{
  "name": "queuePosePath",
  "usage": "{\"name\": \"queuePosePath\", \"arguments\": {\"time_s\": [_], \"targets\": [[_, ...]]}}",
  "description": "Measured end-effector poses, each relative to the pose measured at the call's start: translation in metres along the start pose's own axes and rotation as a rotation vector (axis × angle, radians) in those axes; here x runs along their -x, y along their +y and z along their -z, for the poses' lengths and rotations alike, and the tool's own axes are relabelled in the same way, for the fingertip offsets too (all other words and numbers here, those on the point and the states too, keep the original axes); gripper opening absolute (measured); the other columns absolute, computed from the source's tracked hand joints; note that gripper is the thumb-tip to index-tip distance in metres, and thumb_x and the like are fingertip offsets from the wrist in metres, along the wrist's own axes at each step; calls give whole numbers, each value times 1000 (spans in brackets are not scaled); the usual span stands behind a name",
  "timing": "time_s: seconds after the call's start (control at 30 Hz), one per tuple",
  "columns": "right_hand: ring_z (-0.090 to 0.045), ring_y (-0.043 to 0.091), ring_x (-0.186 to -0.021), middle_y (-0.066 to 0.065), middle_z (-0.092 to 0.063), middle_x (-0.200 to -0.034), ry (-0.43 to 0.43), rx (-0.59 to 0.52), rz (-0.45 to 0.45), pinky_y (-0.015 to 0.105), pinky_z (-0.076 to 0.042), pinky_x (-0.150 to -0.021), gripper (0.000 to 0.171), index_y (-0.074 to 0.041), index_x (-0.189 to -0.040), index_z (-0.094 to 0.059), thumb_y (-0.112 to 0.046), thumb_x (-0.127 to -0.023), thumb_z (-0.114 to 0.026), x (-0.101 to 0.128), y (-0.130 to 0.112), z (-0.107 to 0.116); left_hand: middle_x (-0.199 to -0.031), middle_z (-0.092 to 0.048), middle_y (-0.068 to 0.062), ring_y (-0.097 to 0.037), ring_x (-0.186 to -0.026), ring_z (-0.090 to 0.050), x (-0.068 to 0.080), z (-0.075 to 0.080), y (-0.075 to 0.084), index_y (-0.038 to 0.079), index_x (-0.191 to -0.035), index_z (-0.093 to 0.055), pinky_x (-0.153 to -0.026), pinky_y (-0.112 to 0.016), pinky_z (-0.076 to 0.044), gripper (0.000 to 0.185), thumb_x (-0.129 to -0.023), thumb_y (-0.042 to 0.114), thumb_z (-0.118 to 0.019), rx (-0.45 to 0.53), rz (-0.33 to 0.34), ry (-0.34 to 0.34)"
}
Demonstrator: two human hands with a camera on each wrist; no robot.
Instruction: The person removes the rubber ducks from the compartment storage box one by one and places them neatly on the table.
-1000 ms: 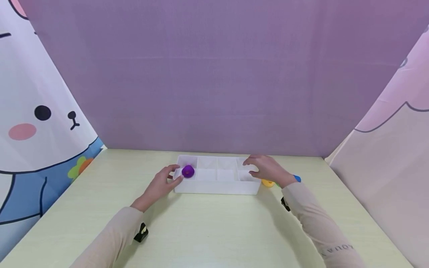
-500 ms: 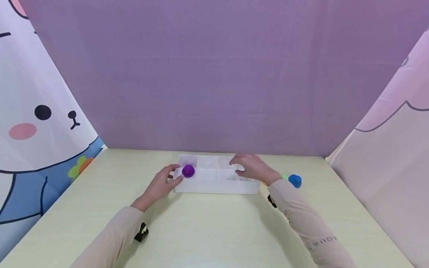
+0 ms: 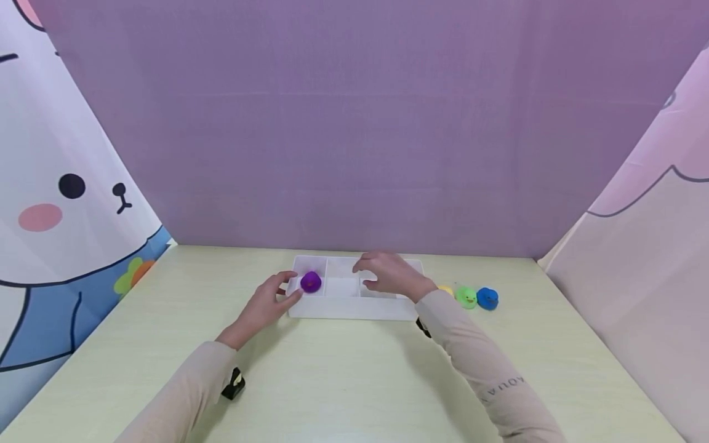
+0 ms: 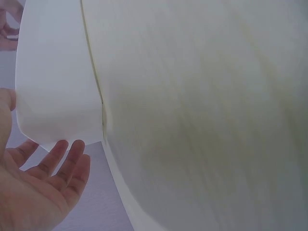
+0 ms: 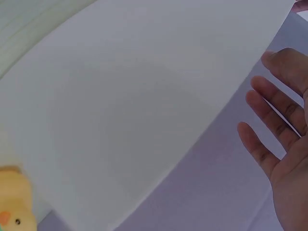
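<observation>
One white compartment tray (image 3: 354, 306) lies on the pale tabletop (image 3: 343, 375), at about 12 o'clock from the person. One purple duck (image 3: 311, 282) sits in the tray's leftmost compartment, at the 9 o'clock end. Three more ducks stand in a row on the tabletop at 3 o'clock of the tray: one yellow duck (image 3: 445, 290) just beside the tray and partly hidden by the right sleeve, one green duck (image 3: 466, 297) next to it, and one blue duck (image 3: 487, 298) farthest out.

The left hand (image 3: 264, 304) rests against the tray's left end with its fingers relaxed and spread, the fingertips close to the purple duck; it holds nothing. The right hand (image 3: 388, 277) hovers over the middle compartments, fingers loosely extended and apart, palm open in the right wrist view, also holding nothing.

The right sleeve carries small printed letters near the forearm, upside down in the head view; they seem to read "AOUA", though not clearly.
</observation>
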State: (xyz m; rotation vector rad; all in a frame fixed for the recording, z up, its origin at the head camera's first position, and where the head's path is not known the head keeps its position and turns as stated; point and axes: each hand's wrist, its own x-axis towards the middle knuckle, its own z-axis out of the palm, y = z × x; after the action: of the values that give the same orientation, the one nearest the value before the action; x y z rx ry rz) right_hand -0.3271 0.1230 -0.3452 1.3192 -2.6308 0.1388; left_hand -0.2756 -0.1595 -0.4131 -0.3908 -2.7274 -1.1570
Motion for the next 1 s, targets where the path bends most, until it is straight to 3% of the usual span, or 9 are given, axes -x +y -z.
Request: {"name": "queuePosePath", "arguments": {"time_s": [0.37,0.67,1.0], "targets": [[-60,17,-99,0,-65,-107,5,13,36,32,-50,-84,28,-13,-106,-67,-13,-77,-70,-25,-14,-5,-127,-50,-20,-33,-97,-58,0,-1,0,7,-130,-45,-75,-38,-52,52,-88,34,-59,-1,6,3],[-57,16,-107,-2,-64,-112,-44,14,20,36,-44,-95,30,-16,-109,-66,-15,-80,-68,-47,-26,-4,-126,-51,-20,-32,-96,-58,0,0,1,7,-130,-45,-75,-37,-52,52,-88,35,-59,-5,0,5],[-56,17,-110,0,-63,-115,-81,-13,-11,38,-42,-98,31,-15,-114,-64,-16,-82,-67,-68,-33,-9,-127,-50,-20,-32,-96,-59,0,2,1,7,-130,-45,-74,-36,-52,52,-88,34,-59,0,6,0]]}}
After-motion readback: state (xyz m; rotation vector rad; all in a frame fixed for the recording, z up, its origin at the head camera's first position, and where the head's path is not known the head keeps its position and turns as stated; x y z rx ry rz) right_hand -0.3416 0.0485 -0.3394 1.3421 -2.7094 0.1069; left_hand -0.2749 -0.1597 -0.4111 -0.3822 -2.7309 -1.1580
